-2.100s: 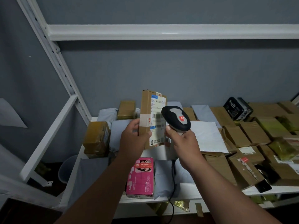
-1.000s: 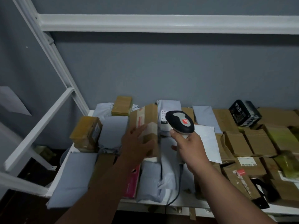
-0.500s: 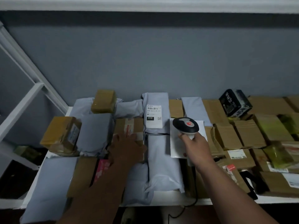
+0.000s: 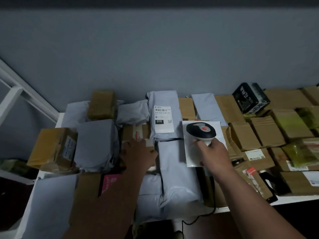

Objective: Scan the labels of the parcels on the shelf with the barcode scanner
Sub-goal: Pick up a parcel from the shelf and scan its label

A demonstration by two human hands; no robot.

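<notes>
From the head view we look down on a white shelf [image 4: 293,198] crowded edge to edge with parcels, set against a plain blue-grey wall [image 4: 155,54]. A white frame [image 4: 25,95] slants along the left side, and the room is dim.

Our right hand [image 4: 213,153] is wrapped around the handle of the scanner [image 4: 201,130], whose black-and-grey head with a red mark hangs over a white envelope [image 4: 195,152] near the middle of the shelf. The black cable [image 4: 214,204] drops from the handle over the front edge.

Our left hand [image 4: 139,155] lies palm down on a brown box [image 4: 136,131], fingers spread and flat rather than curled, gripping nothing.

Just left of the scanner head, a grey bag [image 4: 164,100] lies flat with its white label [image 4: 163,119] face up, showing a barcode and a black block reading 010. A longer grey bag lies in front of it, between our two hands.

To the left we see a taped box [image 4: 53,149] at the shelf's corner, another grey bag beside it, and a small brown box [image 4: 101,105] at the back. A pink box [image 4: 109,182] peeks out beside our left forearm. To the right, brown cartons fill the shelf, with a black box [image 4: 250,97] tilted against the wall.
</notes>
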